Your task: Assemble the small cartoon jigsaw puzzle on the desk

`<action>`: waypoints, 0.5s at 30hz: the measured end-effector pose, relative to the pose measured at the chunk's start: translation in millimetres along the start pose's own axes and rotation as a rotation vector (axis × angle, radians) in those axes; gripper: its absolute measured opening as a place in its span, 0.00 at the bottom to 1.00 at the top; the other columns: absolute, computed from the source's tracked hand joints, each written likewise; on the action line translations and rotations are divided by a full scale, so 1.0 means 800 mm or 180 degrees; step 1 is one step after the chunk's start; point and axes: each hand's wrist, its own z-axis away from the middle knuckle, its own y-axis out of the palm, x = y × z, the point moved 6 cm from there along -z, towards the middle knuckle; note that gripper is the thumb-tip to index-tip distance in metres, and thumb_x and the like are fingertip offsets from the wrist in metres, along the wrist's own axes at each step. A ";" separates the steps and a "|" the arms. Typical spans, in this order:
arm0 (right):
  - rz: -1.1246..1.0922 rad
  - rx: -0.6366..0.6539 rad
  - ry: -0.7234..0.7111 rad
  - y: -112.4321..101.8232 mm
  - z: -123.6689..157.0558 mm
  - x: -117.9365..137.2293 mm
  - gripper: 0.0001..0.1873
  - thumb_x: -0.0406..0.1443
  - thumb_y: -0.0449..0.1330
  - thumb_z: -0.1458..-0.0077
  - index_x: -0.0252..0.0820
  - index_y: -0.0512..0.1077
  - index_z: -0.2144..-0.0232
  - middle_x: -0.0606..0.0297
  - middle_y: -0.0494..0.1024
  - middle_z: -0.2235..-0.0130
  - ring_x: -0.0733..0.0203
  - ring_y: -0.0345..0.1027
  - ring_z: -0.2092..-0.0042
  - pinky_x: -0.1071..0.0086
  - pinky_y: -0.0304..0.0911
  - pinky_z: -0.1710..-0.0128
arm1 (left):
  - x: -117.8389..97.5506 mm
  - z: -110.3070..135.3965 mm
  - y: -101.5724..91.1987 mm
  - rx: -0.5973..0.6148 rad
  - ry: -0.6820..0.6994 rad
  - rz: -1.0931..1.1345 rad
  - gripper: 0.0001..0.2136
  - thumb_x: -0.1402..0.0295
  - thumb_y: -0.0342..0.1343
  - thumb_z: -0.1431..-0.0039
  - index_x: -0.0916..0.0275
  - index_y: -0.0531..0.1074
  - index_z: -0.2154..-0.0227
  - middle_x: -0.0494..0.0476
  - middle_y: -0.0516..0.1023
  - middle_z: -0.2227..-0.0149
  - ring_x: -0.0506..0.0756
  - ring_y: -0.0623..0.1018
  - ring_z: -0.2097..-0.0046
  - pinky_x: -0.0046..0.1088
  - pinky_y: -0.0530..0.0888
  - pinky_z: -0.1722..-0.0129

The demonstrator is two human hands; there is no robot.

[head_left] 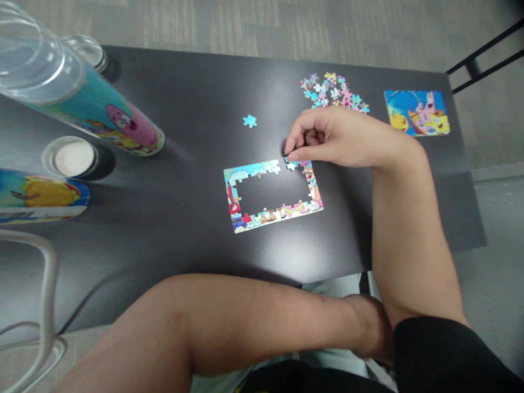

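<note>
Above grey carpet (254, 24), a dark tabletop (176, 218) bears a puzzle border (277, 215).

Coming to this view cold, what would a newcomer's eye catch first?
Probably the colorful jigsaw border, a bright hollow rectangle near the middle of the dark table, with the right hand at its far edge beside a narrow gap. Next might come the tall cartoon-printed tube with a clear top, large at the upper left. The heap of loose pieces also stands out, just beyond the right hand.
</note>
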 end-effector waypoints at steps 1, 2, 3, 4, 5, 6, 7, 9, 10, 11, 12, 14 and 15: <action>0.0017 -0.0006 0.0003 -0.001 0.000 0.000 0.17 0.56 0.86 0.36 0.56 0.91 0.59 0.67 0.84 0.65 0.54 0.70 0.63 0.57 0.59 0.66 | 0.000 0.000 0.000 0.0032 -0.0041 -0.0027 0.24 0.63 0.61 0.38 0.29 0.93 0.47 0.45 0.90 0.27 0.57 0.80 0.18 0.46 0.77 0.16; 0.0036 -0.0013 0.0014 -0.001 0.000 -0.001 0.17 0.56 0.86 0.36 0.57 0.91 0.59 0.67 0.84 0.65 0.53 0.70 0.63 0.57 0.59 0.66 | -0.001 -0.001 0.001 0.0071 -0.0073 -0.0045 0.24 0.63 0.61 0.37 0.29 0.93 0.46 0.44 0.90 0.26 0.56 0.80 0.18 0.45 0.76 0.16; 0.0054 -0.0017 0.0031 -0.001 0.000 -0.001 0.17 0.56 0.86 0.36 0.57 0.91 0.59 0.67 0.84 0.65 0.53 0.69 0.63 0.57 0.59 0.66 | -0.001 -0.002 0.001 0.0115 -0.0100 -0.0058 0.24 0.63 0.62 0.38 0.28 0.93 0.46 0.43 0.90 0.26 0.56 0.80 0.18 0.44 0.76 0.16; 0.0067 -0.0016 0.0051 -0.001 0.001 -0.002 0.17 0.56 0.86 0.36 0.57 0.91 0.59 0.67 0.84 0.65 0.53 0.69 0.63 0.57 0.58 0.66 | -0.002 -0.003 0.002 0.0161 -0.0113 -0.0064 0.23 0.63 0.63 0.39 0.27 0.93 0.48 0.42 0.91 0.27 0.56 0.80 0.18 0.44 0.76 0.16; 0.0074 -0.0007 0.0067 -0.001 0.001 -0.002 0.16 0.55 0.86 0.36 0.57 0.91 0.59 0.67 0.84 0.66 0.53 0.69 0.63 0.57 0.58 0.66 | -0.002 -0.005 0.002 0.0177 -0.0092 -0.0052 0.22 0.63 0.64 0.40 0.26 0.93 0.50 0.41 0.91 0.28 0.55 0.81 0.19 0.43 0.76 0.17; 0.0072 0.0000 0.0077 -0.001 0.001 -0.002 0.16 0.55 0.86 0.36 0.57 0.91 0.59 0.67 0.83 0.66 0.53 0.69 0.63 0.57 0.58 0.66 | -0.002 -0.006 0.001 0.0176 -0.0068 -0.0028 0.21 0.62 0.64 0.40 0.26 0.93 0.52 0.41 0.91 0.29 0.55 0.81 0.19 0.43 0.77 0.17; 0.0063 -0.0001 0.0081 -0.001 0.001 -0.002 0.16 0.54 0.87 0.36 0.57 0.91 0.59 0.67 0.83 0.66 0.53 0.69 0.63 0.57 0.58 0.66 | -0.001 -0.006 0.000 0.0172 -0.0061 -0.0006 0.21 0.62 0.63 0.40 0.26 0.93 0.52 0.41 0.92 0.29 0.55 0.82 0.20 0.43 0.77 0.18; 0.0050 -0.0021 0.0073 -0.002 0.002 -0.001 0.16 0.54 0.87 0.36 0.57 0.91 0.59 0.67 0.83 0.66 0.53 0.69 0.63 0.57 0.59 0.66 | 0.004 -0.006 -0.001 0.0155 -0.0038 0.0035 0.21 0.62 0.63 0.41 0.27 0.93 0.53 0.42 0.92 0.30 0.55 0.83 0.20 0.42 0.80 0.19; 0.0066 -0.0025 0.0062 -0.003 0.002 0.000 0.16 0.54 0.87 0.36 0.57 0.91 0.58 0.68 0.83 0.66 0.53 0.69 0.63 0.57 0.59 0.65 | 0.006 -0.005 -0.002 0.0136 0.0004 0.0063 0.20 0.62 0.63 0.41 0.26 0.93 0.54 0.41 0.93 0.31 0.54 0.83 0.21 0.42 0.81 0.20; 0.0104 -0.0015 0.0041 -0.003 0.003 0.001 0.15 0.54 0.87 0.36 0.57 0.92 0.57 0.68 0.83 0.65 0.53 0.70 0.62 0.57 0.60 0.65 | 0.007 -0.004 -0.003 0.0120 0.0050 0.0087 0.19 0.62 0.62 0.41 0.26 0.93 0.56 0.41 0.93 0.32 0.53 0.83 0.21 0.41 0.81 0.21; 0.0154 0.0008 0.0019 -0.003 0.003 0.002 0.15 0.53 0.87 0.35 0.57 0.92 0.57 0.68 0.83 0.65 0.54 0.70 0.62 0.57 0.61 0.64 | 0.008 -0.003 -0.004 0.0113 0.0090 0.0101 0.19 0.62 0.62 0.41 0.26 0.93 0.58 0.41 0.94 0.33 0.53 0.84 0.22 0.41 0.82 0.22; 0.0235 0.0066 -0.0016 -0.004 0.004 0.004 0.13 0.52 0.86 0.35 0.56 0.93 0.57 0.68 0.83 0.64 0.55 0.70 0.62 0.56 0.61 0.64 | 0.006 -0.002 -0.004 0.0125 0.0144 0.0098 0.19 0.62 0.61 0.40 0.25 0.92 0.58 0.40 0.93 0.33 0.52 0.85 0.23 0.41 0.83 0.24; 0.0244 0.0086 -0.0020 -0.004 0.004 0.003 0.13 0.52 0.86 0.35 0.56 0.93 0.58 0.68 0.83 0.64 0.55 0.69 0.62 0.56 0.60 0.64 | 0.005 -0.002 -0.003 0.0168 0.0132 0.0065 0.20 0.62 0.61 0.40 0.25 0.93 0.56 0.40 0.93 0.32 0.52 0.85 0.23 0.42 0.83 0.24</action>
